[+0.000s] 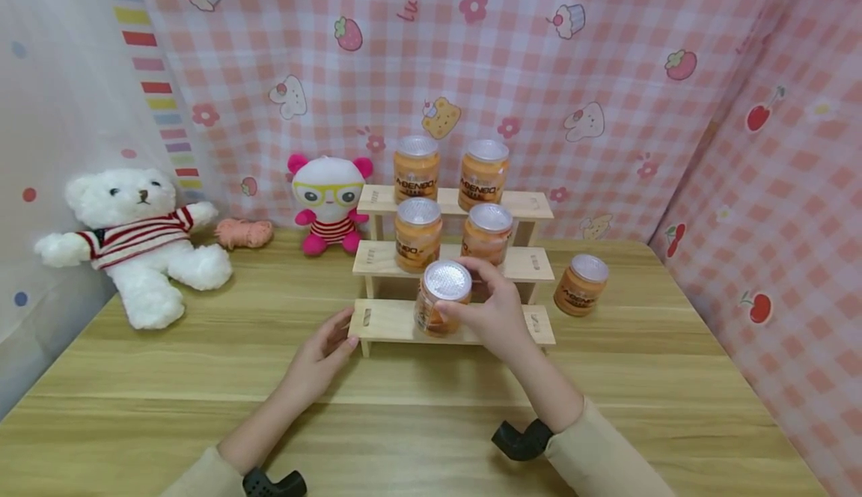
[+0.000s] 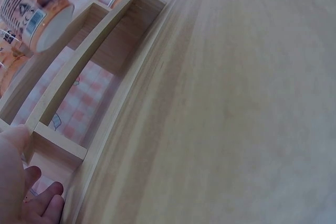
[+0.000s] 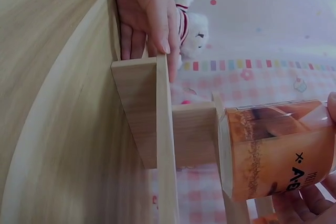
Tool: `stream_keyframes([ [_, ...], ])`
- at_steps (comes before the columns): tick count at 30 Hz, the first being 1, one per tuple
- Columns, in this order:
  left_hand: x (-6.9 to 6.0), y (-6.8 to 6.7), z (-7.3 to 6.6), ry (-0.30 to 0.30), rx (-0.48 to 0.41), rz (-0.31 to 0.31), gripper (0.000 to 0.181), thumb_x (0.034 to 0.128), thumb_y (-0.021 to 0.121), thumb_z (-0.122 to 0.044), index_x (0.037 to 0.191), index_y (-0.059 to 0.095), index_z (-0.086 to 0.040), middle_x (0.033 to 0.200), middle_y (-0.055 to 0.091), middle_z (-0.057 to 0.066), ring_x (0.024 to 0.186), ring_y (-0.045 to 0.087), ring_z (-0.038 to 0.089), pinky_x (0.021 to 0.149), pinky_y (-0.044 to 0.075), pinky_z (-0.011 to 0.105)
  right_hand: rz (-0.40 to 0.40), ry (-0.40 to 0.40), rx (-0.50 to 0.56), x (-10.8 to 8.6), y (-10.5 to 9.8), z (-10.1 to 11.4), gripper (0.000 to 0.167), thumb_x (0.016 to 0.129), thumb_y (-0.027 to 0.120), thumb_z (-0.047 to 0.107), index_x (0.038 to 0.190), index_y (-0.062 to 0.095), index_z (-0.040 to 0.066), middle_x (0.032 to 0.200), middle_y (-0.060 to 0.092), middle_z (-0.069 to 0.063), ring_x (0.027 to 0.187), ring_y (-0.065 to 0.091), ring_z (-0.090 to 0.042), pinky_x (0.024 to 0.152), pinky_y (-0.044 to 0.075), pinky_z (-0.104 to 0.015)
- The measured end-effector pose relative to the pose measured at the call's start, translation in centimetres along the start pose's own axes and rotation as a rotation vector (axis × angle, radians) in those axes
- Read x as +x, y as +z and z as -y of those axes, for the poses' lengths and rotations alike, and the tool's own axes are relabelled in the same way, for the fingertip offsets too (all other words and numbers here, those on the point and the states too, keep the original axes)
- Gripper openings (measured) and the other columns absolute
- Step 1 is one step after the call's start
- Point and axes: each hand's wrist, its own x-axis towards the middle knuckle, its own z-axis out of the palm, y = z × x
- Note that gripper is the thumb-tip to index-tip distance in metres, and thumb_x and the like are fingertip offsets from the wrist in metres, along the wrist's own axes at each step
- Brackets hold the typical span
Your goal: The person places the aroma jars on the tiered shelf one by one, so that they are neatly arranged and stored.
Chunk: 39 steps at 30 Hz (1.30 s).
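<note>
My right hand (image 1: pixel 500 319) grips an orange-labelled plastic jar (image 1: pixel 431 311) with a clear ridged lid. This jar (image 3: pixel 278 150) is held above the lowest step of a three-step wooden display stand (image 1: pixel 390 322), apart from the board. At the stand's left end my left hand (image 1: pixel 322 357) holds the edge of the lowest step, its thumb (image 3: pixel 161 38) against the board. Two matching jars stand on the top step, a left jar (image 1: pixel 416 171) and a right jar (image 1: pixel 483 175). On the middle step are a left jar (image 1: pixel 417 236) and a right jar (image 1: pixel 488 231), partly behind my right hand.
One more jar (image 1: pixel 581 287) stands on the wooden table (image 1: pixel 431 422), right of the stand. To the left are a white teddy bear (image 1: pixel 144 235), pink yarn (image 1: pixel 244 233) and a pink-eared plush (image 1: pixel 329 205). A checked curtain (image 1: pixel 431 55) hangs close behind.
</note>
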Motion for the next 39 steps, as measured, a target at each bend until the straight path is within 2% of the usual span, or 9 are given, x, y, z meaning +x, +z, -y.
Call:
stream_keyframes([
  [7, 0.0, 0.1, 0.1, -0.005, 0.014, 0.002, 0.05, 0.097, 0.059, -0.016, 0.143, 0.042, -0.003, 0.136, 0.049, 0.02, 0.119, 0.052, 0.032, 0.097, 0.045, 0.036, 0.001, 0.038, 0.033, 0.4, 1.6, -0.1, 0.057, 0.069, 0.086, 0.003, 0.121, 0.061, 0.002, 0.115, 0.062, -0.01, 0.1, 0.058, -0.023, 0.085, 0.049, -0.033],
  [15, 0.1, 0.1, 0.3, 0.012, 0.008, 0.006, 0.05, 0.097, 0.058, -0.013, 0.142, 0.042, 0.0, 0.136, 0.049, 0.021, 0.12, 0.051, 0.032, 0.099, 0.044, 0.035, 0.007, 0.073, 0.018, -0.1, 2.6, 2.8, 0.053, 0.071, 0.082, -0.003, 0.119, 0.059, -0.005, 0.116, 0.061, -0.015, 0.103, 0.057, -0.027, 0.087, 0.048, -0.035],
  [20, 0.2, 0.1, 0.3, 0.017, 0.001, 0.01, 0.05, 0.097, 0.058, -0.012, 0.142, 0.041, 0.0, 0.137, 0.048, 0.022, 0.121, 0.05, 0.033, 0.1, 0.043, 0.036, -0.006, 0.081, -0.001, 0.1, 3.1, 2.6, 0.053, 0.07, 0.084, -0.001, 0.118, 0.06, -0.004, 0.113, 0.062, -0.015, 0.103, 0.057, -0.027, 0.087, 0.048, -0.036],
  [28, 0.1, 0.2, 0.4, 0.021, 0.006, 0.008, 0.049, 0.0969, 0.058, -0.011, 0.142, 0.041, 0.001, 0.136, 0.048, 0.023, 0.121, 0.051, 0.034, 0.099, 0.044, 0.035, -0.023, 0.084, -0.018, 1.0, 4.0, -1.7, 0.061, 0.067, 0.088, 0.006, 0.122, 0.061, 0.002, 0.116, 0.061, -0.01, 0.104, 0.057, -0.024, 0.085, 0.049, -0.036],
  [39, 0.1, 0.1, 0.4, 0.027, 0.018, 0.006, 0.049, 0.0969, 0.058, -0.011, 0.141, 0.042, 0.001, 0.135, 0.049, 0.023, 0.119, 0.052, 0.034, 0.096, 0.046, 0.037, -0.015, 0.076, -0.072, 1.0, 4.2, -1.7, 0.059, 0.07, 0.088, 0.02, 0.122, 0.062, 0.008, 0.111, 0.063, -0.003, 0.097, 0.058, -0.017, 0.079, 0.051, -0.033],
])
